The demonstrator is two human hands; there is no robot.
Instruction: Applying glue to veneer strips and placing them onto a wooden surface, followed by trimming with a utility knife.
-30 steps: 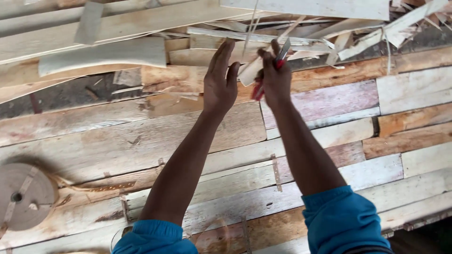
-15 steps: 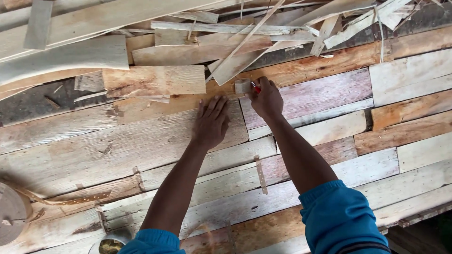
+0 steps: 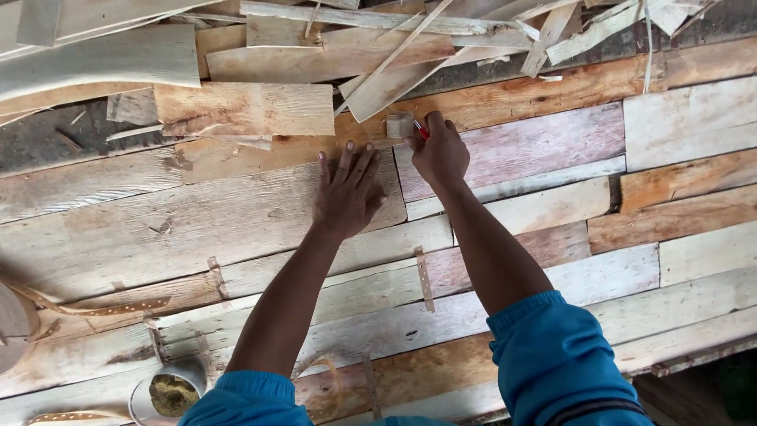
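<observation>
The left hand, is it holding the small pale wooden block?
No, the left hand lies flat on a plank; the right hand touches the small pale wooden block.

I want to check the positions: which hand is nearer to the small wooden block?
The right hand is nearer: its fingertips touch the small wooden block, and it also holds a red tool. The left hand lies flat on the planks below the block, apart from it.
</observation>
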